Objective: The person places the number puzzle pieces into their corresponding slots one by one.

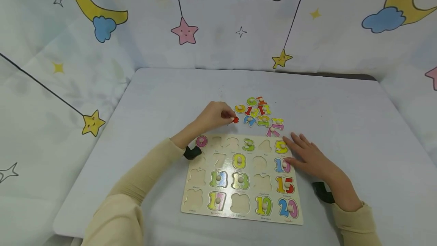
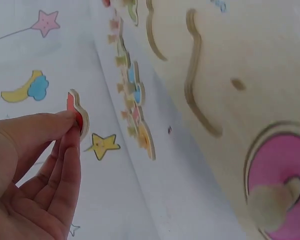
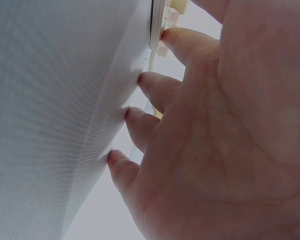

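My left hand [image 1: 218,114] pinches a small red number puzzle piece [image 2: 75,112] between thumb and fingertips, just above the board's top left part. Its wooden edge faces the left wrist view, so its numeral is hidden. The wooden number puzzle board [image 1: 250,200] lies flat, with some numbers seated and several recesses bare. My right hand [image 1: 308,158] spreads at the board's right edge, near the yellow 5 [image 1: 281,147] and the blue and pink 10 [image 1: 282,165]. In the right wrist view its fingertips [image 3: 135,115] rest on the white table surface, one right at the board's edge.
Several loose number pieces with knobs lie in a cluster beyond the board, among them a blue piece [image 1: 249,120] and a pink one [image 1: 273,131]. A pink 0 [image 2: 290,170] sits in the board's top left corner. The white table [image 1: 136,101] ends at a patterned cloth backdrop [image 1: 218,52].
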The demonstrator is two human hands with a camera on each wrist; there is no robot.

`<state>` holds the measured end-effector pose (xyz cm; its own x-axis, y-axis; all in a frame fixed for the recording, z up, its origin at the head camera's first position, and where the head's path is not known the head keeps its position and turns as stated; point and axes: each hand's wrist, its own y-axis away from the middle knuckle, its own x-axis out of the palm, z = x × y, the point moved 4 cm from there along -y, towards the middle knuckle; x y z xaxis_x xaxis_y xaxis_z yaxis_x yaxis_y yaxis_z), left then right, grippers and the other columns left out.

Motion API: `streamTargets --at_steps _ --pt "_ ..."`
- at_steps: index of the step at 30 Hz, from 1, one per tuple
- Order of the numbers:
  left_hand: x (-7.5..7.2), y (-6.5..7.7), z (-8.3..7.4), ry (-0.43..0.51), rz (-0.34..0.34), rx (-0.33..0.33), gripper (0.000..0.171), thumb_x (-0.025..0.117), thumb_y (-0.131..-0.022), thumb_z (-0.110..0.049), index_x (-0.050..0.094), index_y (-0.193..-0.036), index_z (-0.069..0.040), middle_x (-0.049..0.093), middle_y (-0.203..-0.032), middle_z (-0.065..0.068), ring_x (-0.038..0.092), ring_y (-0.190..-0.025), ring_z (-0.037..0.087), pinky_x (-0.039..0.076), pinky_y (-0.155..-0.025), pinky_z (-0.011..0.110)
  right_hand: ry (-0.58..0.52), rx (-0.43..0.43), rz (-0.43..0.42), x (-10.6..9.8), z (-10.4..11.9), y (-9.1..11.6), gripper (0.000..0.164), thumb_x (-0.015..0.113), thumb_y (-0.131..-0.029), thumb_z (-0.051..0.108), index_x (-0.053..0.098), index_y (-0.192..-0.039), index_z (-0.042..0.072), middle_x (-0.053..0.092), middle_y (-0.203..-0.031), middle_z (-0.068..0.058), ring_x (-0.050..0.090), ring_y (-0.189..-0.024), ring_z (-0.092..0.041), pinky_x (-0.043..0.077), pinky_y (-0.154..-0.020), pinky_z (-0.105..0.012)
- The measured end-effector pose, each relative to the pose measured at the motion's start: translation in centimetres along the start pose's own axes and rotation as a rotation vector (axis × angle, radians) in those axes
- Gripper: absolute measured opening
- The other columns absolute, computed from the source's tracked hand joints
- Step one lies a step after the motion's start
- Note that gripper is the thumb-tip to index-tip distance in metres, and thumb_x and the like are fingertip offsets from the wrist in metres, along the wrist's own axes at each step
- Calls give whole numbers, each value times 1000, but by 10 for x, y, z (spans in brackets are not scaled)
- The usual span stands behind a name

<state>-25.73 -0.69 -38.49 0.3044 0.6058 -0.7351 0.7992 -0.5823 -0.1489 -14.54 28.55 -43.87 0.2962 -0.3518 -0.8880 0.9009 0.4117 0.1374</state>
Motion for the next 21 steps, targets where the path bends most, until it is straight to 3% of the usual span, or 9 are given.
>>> streamTargets --at_steps 6,12,21 --pt "25 -5 -23 80 114 95 6 70 -83 -4 72 -88 -5 66 -86 0 60 -75 6 47 -68 17 -9 -4 -4 -1 0 1 75 59 -89 44 27 -147 9 15 -150 -23 2 -136 -43 8 -100 -65" --pt "53 -17 -39 45 221 154 6 70 -84 -8 73 -90 -8 66 -84 -3 58 -74 3 45 -68 15 -7 6 10 -3 4 0 76 59 -88 45 28 -147 9 15 -150 -23 2 -136 -43 8 -100 -65" --pt "90 -29 -49 14 328 137 6 70 -84 -10 74 -89 -9 65 -80 -7 56 -71 2 43 -66 14 -8 11 12 -6 7 1 75 60 -88 44 29 -146 8 16 -149 -24 4 -135 -44 8 -100 -65"
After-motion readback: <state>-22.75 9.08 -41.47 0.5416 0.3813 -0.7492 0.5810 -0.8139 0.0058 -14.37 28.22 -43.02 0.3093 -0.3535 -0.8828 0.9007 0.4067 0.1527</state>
